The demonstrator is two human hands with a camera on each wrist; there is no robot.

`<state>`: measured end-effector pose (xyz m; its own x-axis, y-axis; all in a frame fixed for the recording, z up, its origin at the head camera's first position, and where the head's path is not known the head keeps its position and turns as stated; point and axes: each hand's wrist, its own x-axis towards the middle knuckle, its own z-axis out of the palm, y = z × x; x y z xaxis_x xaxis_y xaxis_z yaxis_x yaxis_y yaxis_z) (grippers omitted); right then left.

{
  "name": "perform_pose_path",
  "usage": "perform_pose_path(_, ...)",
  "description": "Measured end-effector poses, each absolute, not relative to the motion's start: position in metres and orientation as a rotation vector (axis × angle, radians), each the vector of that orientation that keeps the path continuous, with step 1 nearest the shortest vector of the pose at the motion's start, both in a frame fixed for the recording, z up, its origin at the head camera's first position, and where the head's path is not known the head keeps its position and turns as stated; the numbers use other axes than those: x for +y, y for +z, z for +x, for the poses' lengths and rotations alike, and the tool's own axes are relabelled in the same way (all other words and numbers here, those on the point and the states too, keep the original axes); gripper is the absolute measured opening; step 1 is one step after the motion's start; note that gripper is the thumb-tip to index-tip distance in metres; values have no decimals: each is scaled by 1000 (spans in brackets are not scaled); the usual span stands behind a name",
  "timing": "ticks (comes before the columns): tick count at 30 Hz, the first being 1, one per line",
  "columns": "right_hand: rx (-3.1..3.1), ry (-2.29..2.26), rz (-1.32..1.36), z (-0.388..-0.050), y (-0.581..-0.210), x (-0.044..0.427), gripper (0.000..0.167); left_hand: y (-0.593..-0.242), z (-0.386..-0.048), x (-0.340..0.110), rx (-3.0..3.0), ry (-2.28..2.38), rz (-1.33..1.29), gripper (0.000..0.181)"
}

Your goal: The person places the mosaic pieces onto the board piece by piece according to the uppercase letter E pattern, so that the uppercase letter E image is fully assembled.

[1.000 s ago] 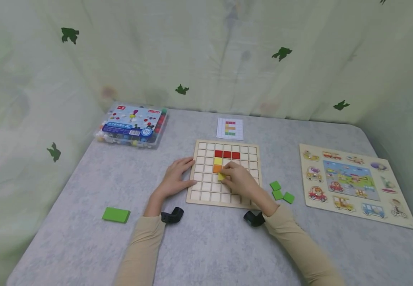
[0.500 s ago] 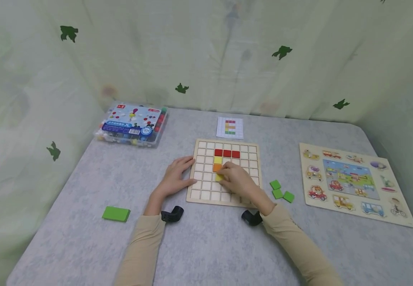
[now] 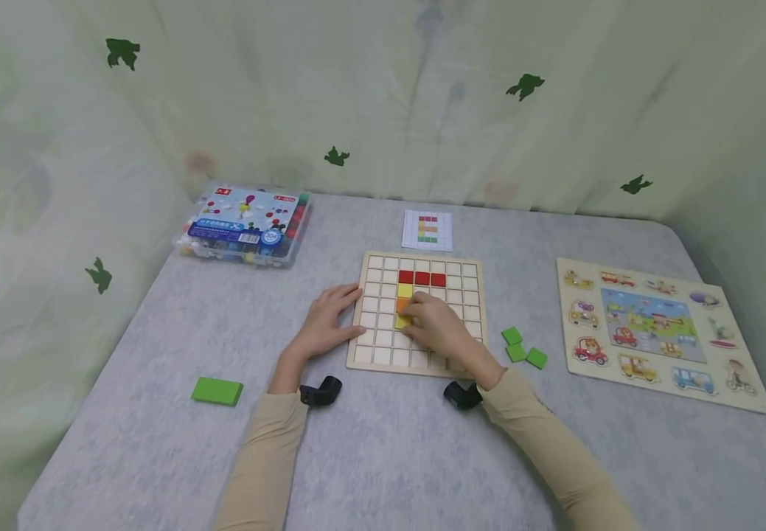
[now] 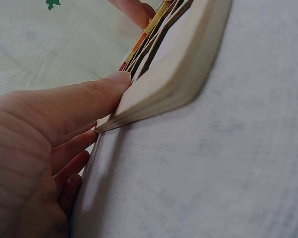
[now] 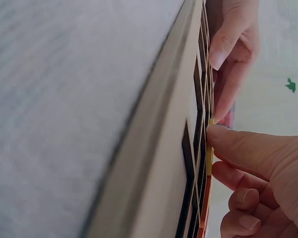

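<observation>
Yellow tile (image 3: 402, 323) is pinched by the right grip (image 3: 439, 322), left hand (image 3: 321, 323) spread against board (image 3: 371, 338), the box (image 3: 237, 220) reading "304".

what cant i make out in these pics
- Head view: several squares of the pale wooden grid board, covered by the person's right hand.
- Head view: part of the lower yellow square tile, behind the same hand.
- Head view: fine print on the flat clear plastic box, too small to read.
- Left wrist view: most of the right hand, cut off by the top edge.
</observation>
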<state>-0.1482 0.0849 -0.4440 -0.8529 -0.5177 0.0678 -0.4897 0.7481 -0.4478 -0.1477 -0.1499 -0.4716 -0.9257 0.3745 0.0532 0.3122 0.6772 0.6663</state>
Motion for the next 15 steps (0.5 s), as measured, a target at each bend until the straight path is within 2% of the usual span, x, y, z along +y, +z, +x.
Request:
perform_pose_path(7,2901,-710,-866,-144,-439,93,24,-471,-148,-149,2776,1088,552,71)
perform_pose_path(15,2988,-789,-878,-136,-439,130,20,-469,-147,-150,2776,1091,557,71)
